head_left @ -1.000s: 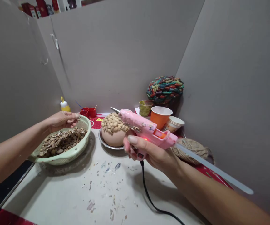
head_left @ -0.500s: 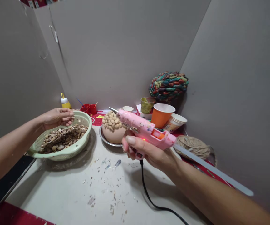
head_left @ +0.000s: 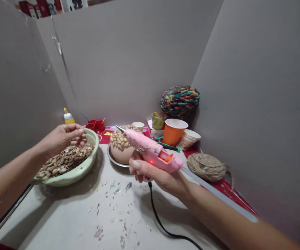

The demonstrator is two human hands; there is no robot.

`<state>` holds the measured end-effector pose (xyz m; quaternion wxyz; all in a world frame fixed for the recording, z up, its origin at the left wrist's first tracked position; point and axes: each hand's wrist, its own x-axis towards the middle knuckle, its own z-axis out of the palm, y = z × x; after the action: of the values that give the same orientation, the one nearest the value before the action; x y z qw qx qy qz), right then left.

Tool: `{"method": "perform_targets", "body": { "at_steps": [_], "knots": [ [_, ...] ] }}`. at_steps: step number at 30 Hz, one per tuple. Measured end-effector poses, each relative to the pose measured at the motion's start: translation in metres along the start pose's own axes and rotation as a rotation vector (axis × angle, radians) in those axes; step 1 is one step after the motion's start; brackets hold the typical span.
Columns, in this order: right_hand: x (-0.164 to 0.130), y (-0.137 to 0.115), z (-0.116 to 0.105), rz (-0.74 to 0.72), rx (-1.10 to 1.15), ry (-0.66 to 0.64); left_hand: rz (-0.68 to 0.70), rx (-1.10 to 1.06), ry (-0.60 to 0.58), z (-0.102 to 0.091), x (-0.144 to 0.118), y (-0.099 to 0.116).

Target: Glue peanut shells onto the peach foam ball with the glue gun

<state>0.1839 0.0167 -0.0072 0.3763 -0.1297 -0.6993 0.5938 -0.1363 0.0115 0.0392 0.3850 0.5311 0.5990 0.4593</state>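
Note:
My right hand (head_left: 156,173) grips a pink hot glue gun (head_left: 152,151), its red light on and its metal nozzle pointing left over a peach-coloured ball (head_left: 121,155). Shells are glued over the top of that ball, which sits on a metal plate (head_left: 112,161). A clear glue stick (head_left: 217,194) juts from the gun's rear. My left hand (head_left: 61,139) hovers over a pale green bowl (head_left: 79,170) of brown shell pieces, fingertips pinched together; whether a shell is between them I cannot tell.
A black cord (head_left: 162,222) trails from the gun toward me. Behind stand an orange cup (head_left: 174,131), paper cups (head_left: 188,138), small red cups (head_left: 96,125), a yellow bottle (head_left: 68,118), a multicoloured woven piece (head_left: 179,100) and a twine ball (head_left: 206,167). Cardboard walls enclose the table.
My right hand and the glue gun have dropped slightly and shifted left, nearer the ball. My left hand stays over the bowl, its fingertips still working together.

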Motion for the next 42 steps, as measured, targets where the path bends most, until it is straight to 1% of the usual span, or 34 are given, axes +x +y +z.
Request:
{"method": "perform_targets", "body": {
  "at_steps": [2, 4, 8, 10, 13, 15, 18, 20, 22, 24, 26, 29, 31, 32, 33, 34, 35, 37, 38, 39, 40, 41, 42],
  "knots": [
    [0.001, -0.003, 0.003, 0.033, 0.001, 0.047, 0.034, -0.121, -0.032, 0.019, -0.005, -0.003],
    [0.0, -0.003, 0.005, 0.07, -0.011, 0.093, 0.032, -0.187, -0.104, 0.039, -0.011, -0.005],
    [0.002, 0.003, 0.007, 0.059, 0.022, 0.171, 0.024, -0.277, -0.247, 0.077, -0.024, -0.006],
    [0.004, 0.009, 0.009, 0.048, 0.037, 0.177, 0.036, -0.305, -0.28, 0.091, -0.029, -0.004],
    [0.007, 0.017, 0.011, 0.024, -0.003, 0.192, 0.085, -0.32, -0.28, 0.107, -0.035, -0.003],
    [0.008, 0.023, 0.011, -0.015, -0.013, 0.221, 0.124, -0.319, -0.249, 0.112, -0.037, -0.003],
    [0.007, 0.026, 0.01, -0.065, -0.001, 0.234, 0.175, -0.311, -0.192, 0.116, -0.04, -0.008],
    [0.006, 0.025, 0.009, -0.079, -0.017, 0.228, 0.2, -0.303, -0.158, 0.117, -0.042, -0.011],
    [0.006, 0.022, 0.007, -0.096, -0.081, 0.228, 0.232, -0.282, -0.105, 0.117, -0.046, -0.012],
    [0.006, 0.018, 0.004, -0.117, -0.172, 0.235, 0.274, -0.253, -0.012, 0.117, -0.05, -0.01],
    [0.008, 0.017, 0.001, -0.111, -0.226, 0.265, 0.317, -0.252, 0.119, 0.114, -0.054, -0.005],
    [0.013, 0.018, -0.008, -0.081, -0.218, 0.349, 0.374, -0.294, 0.315, 0.108, -0.063, 0.005],
    [0.017, 0.018, -0.016, -0.071, -0.202, 0.405, 0.415, -0.302, 0.386, 0.106, -0.072, 0.005],
    [0.02, 0.016, -0.021, -0.07, -0.191, 0.441, 0.439, -0.292, 0.382, 0.107, -0.078, 0.002],
    [0.023, 0.013, -0.026, -0.071, -0.182, 0.479, 0.475, -0.277, 0.351, 0.11, -0.084, -0.003],
    [0.028, 0.008, -0.031, -0.081, -0.177, 0.523, 0.518, -0.25, 0.282, 0.114, -0.089, -0.01],
    [0.033, 0.001, -0.035, -0.113, -0.176, 0.576, 0.573, -0.208, 0.184, 0.12, -0.094, -0.018],
    [0.047, -0.014, -0.039, -0.177, -0.181, 0.62, 0.677, -0.066, -0.065, 0.134, -0.101, -0.037],
    [0.056, -0.022, -0.038, -0.225, -0.168, 0.659, 0.738, 0.006, -0.2, 0.142, -0.102, -0.046],
    [0.067, -0.028, -0.034, -0.254, -0.161, 0.651, 0.786, 0.051, -0.287, 0.149, -0.103, -0.055],
    [0.077, -0.033, -0.028, -0.297, -0.152, 0.652, 0.835, 0.065, -0.35, 0.155, -0.102, -0.062],
    [0.089, -0.036, -0.02, -0.314, -0.147, 0.614, 0.863, 0.07, -0.37, 0.16, -0.101, -0.068],
    [0.1, -0.036, -0.01, -0.288, -0.15, 0.568, 0.871, 0.076, -0.366, 0.164, -0.1, -0.073]
  ]
}}
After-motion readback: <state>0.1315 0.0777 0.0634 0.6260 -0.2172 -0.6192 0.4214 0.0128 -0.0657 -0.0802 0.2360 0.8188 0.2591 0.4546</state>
